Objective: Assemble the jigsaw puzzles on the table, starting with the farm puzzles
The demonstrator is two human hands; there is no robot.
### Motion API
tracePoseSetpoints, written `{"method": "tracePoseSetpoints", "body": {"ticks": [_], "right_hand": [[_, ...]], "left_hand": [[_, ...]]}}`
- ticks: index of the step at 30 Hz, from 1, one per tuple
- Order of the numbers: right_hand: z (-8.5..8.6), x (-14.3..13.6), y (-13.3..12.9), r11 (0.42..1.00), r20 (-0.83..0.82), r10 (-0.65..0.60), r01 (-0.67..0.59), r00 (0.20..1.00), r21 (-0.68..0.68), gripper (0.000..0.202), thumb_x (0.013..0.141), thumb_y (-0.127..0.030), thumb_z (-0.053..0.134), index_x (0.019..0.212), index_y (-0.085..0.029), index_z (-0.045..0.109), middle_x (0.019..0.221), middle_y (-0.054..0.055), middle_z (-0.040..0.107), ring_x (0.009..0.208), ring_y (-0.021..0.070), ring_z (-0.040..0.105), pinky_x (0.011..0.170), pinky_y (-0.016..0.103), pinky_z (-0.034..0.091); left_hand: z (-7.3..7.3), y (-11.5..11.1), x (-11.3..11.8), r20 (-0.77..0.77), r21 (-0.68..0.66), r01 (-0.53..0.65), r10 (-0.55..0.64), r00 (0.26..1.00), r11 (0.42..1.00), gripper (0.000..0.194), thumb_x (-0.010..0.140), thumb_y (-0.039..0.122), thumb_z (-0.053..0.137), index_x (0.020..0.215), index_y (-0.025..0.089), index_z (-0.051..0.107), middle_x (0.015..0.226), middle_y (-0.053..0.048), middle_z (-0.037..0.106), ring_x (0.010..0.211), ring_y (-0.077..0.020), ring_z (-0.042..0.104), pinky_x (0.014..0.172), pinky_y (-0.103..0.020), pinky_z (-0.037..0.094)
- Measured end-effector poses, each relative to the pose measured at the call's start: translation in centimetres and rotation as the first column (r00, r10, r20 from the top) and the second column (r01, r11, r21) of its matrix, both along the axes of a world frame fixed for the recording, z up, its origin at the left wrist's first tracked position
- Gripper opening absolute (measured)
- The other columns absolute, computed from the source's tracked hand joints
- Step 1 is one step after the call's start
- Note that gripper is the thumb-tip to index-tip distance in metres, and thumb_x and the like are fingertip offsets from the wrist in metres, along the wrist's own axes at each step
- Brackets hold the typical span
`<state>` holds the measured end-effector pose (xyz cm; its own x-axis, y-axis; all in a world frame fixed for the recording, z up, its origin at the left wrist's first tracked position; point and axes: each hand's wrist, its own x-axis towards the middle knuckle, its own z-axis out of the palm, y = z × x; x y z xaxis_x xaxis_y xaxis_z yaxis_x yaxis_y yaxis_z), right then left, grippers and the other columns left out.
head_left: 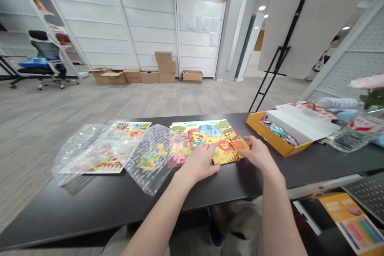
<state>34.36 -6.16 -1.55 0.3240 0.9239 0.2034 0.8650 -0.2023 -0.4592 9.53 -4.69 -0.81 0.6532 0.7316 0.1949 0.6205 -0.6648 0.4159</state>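
A colourful jigsaw puzzle (210, 130) with an elephant, a lion and other cartoon animals lies on the black table. My left hand (200, 164) rests over its lower middle, fingers stretched out flat and thumb apart. At the puzzle's right side, my right hand (256, 152) has its thumb and fingers about a puzzle piece (238, 144) with an orange animal on it. Thin dark seams show around that part of the picture. To the left, a clear plastic bag (154, 160) with a printed picture inside partly overlaps the puzzle.
Crumpled clear plastic (82, 152) covers part of another picture board (108, 168) at left. An orange box (283, 150) with its white flap raised holds small coloured things at right. Beyond it are folded cloths (336, 104) and a clear plastic container (357, 134). An easel (280, 56) stands behind.
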Motion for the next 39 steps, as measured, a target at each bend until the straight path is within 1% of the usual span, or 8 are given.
{"method": "tracePoseSetpoints", "body": {"ticks": [12,20,23,26,28,30,34,39], "right_hand": [[0.8,-0.1,-0.1,0.999,-0.081,-0.012,0.009,0.997,-0.041,0.031,0.082,-0.029,0.064,0.11,-0.018,0.072,0.095,0.011,0.077,0.089,0.0261,0.071,0.08,0.034,0.051],[0.7,0.4,0.3,0.998,-0.172,-0.013,0.004,0.985,-0.055,0.025,0.09,-0.025,0.048,0.099,-0.015,0.069,0.1,0.015,0.076,0.093,0.0268,0.071,0.08,0.035,0.051],[1.3,-0.3,-0.2,0.999,-0.427,0.019,-0.03,0.904,-0.02,0.023,0.088,-0.032,0.052,0.101,-0.017,0.064,0.091,0.011,0.076,0.078,0.0234,0.071,0.064,0.031,0.053],[2.2,-2.2,-0.8,0.989,-0.665,0.105,-0.146,0.739,-0.006,0.028,0.082,-0.041,0.063,0.098,-0.02,0.058,0.083,0.006,0.073,0.071,0.0207,0.07,0.056,0.027,0.053],[2.6,-3.7,-1.0,0.971,-0.748,0.151,-0.24,0.646,-0.011,0.032,0.076,-0.044,0.07,0.094,-0.021,0.056,0.081,0.004,0.072,0.07,0.0195,0.07,0.055,0.027,0.054],[2.6,-5.1,-0.9,0.949,-0.764,0.179,-0.313,0.621,-0.032,0.033,0.074,-0.045,0.073,0.09,-0.021,0.055,0.077,0.001,0.069,0.065,0.0171,0.067,0.055,0.026,0.055],[2.0,-6.7,-0.5,0.938,-0.609,0.229,-0.34,0.76,-0.072,0.023,0.08,-0.039,0.069,0.087,-0.021,0.058,0.066,-0.002,0.065,0.055,0.0139,0.061,0.051,0.025,0.049],[1.9,-7.3,-0.2,0.957,-0.308,0.238,-0.277,0.921,-0.09,0.013,0.08,-0.026,0.068,0.074,-0.02,0.058,0.065,0.0,0.069,0.064,0.0157,0.065,0.06,0.025,0.043]], "left_hand": [[0.7,0.0,-0.5,0.051,0.165,0.123,-0.133,0.99,0.979,0.052,0.084,0.023,0.063,0.134,0.019,0.051,0.127,-0.011,0.062,0.122,-0.0289,0.052,0.107,-0.042,0.044],[0.5,-0.4,-1.7,0.096,0.064,0.077,-0.083,0.992,0.995,0.058,0.087,0.031,0.066,0.14,0.019,0.045,0.136,-0.013,0.059,0.126,-0.0293,0.055,0.108,-0.044,0.046],[0.5,-0.5,-2.1,0.074,0.066,0.058,-0.062,0.995,0.996,0.063,0.087,0.032,0.067,0.143,0.02,0.04,0.141,-0.014,0.057,0.128,-0.0307,0.055,0.109,-0.045,0.045],[0.3,-0.6,-2.3,0.055,0.051,0.025,-0.028,0.998,0.998,0.073,0.085,0.031,0.07,0.147,0.018,0.034,0.142,-0.016,0.056,0.129,-0.0322,0.055,0.108,-0.046,0.046],[0.1,-0.7,-2.4,0.075,0.03,0.016,-0.018,0.997,0.999,0.079,0.083,0.032,0.072,0.149,0.019,0.031,0.145,-0.016,0.054,0.131,-0.0318,0.054,0.108,-0.046,0.046],[-0.1,-0.8,-2.4,0.106,0.014,0.024,-0.025,0.994,1.0,0.08,0.082,0.032,0.073,0.149,0.022,0.03,0.148,-0.014,0.051,0.134,-0.0305,0.053,0.109,-0.045,0.046],[-0.5,-0.9,-2.4,0.143,-0.002,0.039,-0.038,0.989,0.999,0.077,0.081,0.032,0.075,0.146,0.024,0.035,0.146,-0.012,0.053,0.134,-0.0298,0.052,0.111,-0.045,0.044],[-0.2,-0.9,-2.3,0.15,-0.034,0.068,-0.062,0.987,0.997,0.066,0.08,0.028,0.072,0.139,0.022,0.043,0.139,-0.012,0.058,0.129,-0.0287,0.056,0.109,-0.043,0.046]]}}
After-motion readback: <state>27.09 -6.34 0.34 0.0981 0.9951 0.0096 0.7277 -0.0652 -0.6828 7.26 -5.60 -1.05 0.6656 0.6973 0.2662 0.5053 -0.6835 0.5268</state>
